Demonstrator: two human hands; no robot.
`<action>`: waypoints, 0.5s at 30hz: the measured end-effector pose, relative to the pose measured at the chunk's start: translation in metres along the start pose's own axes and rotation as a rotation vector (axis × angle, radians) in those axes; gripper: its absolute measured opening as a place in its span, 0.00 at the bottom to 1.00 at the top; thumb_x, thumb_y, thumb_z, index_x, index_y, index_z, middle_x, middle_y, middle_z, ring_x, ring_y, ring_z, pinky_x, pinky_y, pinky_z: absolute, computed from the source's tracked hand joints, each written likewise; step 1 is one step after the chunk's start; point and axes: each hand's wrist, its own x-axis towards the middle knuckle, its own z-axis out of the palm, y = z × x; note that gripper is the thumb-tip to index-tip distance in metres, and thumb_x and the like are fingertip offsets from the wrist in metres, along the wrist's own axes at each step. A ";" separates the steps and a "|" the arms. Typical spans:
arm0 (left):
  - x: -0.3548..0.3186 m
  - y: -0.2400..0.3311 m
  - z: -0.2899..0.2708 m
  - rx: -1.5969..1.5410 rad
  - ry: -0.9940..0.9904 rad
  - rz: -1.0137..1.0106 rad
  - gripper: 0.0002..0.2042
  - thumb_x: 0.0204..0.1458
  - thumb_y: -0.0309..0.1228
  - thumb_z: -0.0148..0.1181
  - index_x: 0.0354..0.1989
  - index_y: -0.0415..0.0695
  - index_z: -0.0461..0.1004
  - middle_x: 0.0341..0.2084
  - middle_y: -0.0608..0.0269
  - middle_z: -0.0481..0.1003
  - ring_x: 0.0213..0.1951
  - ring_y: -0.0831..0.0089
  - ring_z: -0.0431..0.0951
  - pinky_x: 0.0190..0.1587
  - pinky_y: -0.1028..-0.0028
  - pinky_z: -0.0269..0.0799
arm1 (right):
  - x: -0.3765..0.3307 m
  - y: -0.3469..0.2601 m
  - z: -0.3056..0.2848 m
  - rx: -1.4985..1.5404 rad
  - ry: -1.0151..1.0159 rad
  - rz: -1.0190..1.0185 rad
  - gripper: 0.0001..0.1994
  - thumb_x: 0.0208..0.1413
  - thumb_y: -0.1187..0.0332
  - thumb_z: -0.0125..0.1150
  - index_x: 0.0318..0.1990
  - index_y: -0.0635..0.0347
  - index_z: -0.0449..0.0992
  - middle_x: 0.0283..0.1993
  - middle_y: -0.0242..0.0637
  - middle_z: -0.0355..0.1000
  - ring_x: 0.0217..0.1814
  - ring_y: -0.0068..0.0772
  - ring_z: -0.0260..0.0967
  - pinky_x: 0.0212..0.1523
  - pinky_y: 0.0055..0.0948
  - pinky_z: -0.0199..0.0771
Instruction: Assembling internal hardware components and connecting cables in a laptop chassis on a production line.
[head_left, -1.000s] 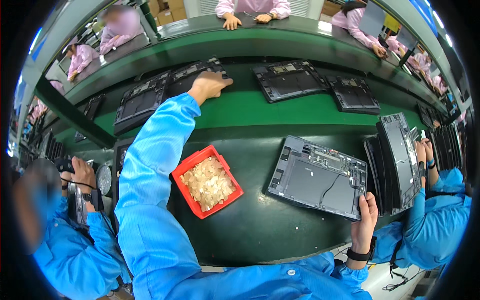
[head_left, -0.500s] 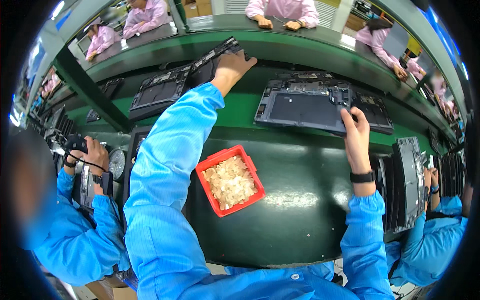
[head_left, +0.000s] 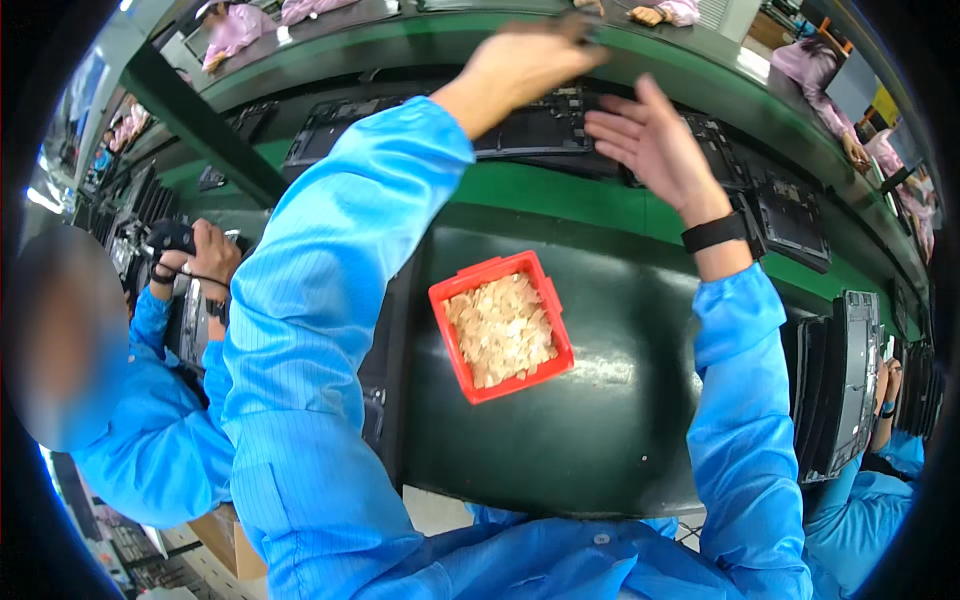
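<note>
My left hand (head_left: 530, 68) is stretched far forward over the green line, smeared by motion. A blurred dark shape touches its fingertips; I cannot make out what it is or whether it is held. My right hand (head_left: 660, 150) is open and holds nothing, fingers apart, its palm turned to the left. Between and below the two hands lies an opened laptop base (head_left: 545, 128) with its inner parts bare. More laptop bases lie along the green line, one (head_left: 335, 125) left of it and another (head_left: 790, 210) to the right.
A red bin (head_left: 555, 345) of thin pale flakes stands on the dark green bench (head_left: 620, 440). Stacked laptop bases (head_left: 845, 390) stand at its right. A co-worker in blue (head_left: 150, 430) works close on my left. A slanted green post (head_left: 205, 120) rises at the far left.
Both hands have left the laptop parts they were touching. My left hand has moved right and farther forward; the right has moved forward and left and opened. The view has shifted too.
</note>
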 end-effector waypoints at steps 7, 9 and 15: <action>0.001 0.115 -0.090 -0.065 0.342 0.439 0.06 0.51 0.37 0.59 0.36 0.66 0.73 0.38 0.71 0.70 0.44 0.71 0.76 0.43 0.67 0.73 | -0.098 -0.033 -0.038 0.285 0.070 -0.180 0.14 0.64 0.60 0.61 0.48 0.59 0.79 0.46 0.34 0.80 0.48 0.29 0.78 0.51 0.31 0.78; -0.023 0.143 -0.123 -0.220 0.325 0.411 0.16 0.51 0.38 0.59 0.50 0.70 0.76 0.45 0.62 0.73 0.55 0.55 0.75 0.52 0.55 0.72 | -0.146 -0.020 -0.053 0.227 0.214 -0.160 0.12 0.62 0.65 0.62 0.49 0.60 0.79 0.47 0.34 0.80 0.47 0.29 0.78 0.50 0.29 0.78; -0.148 0.228 -0.180 -0.277 -0.289 -0.004 0.39 0.46 0.42 0.69 0.71 0.66 0.62 0.66 0.45 0.64 0.69 0.39 0.60 0.61 0.38 0.65 | -0.259 0.014 -0.107 0.111 0.411 -0.277 0.16 0.66 0.66 0.59 0.56 0.65 0.74 0.50 0.37 0.78 0.47 0.26 0.78 0.48 0.26 0.78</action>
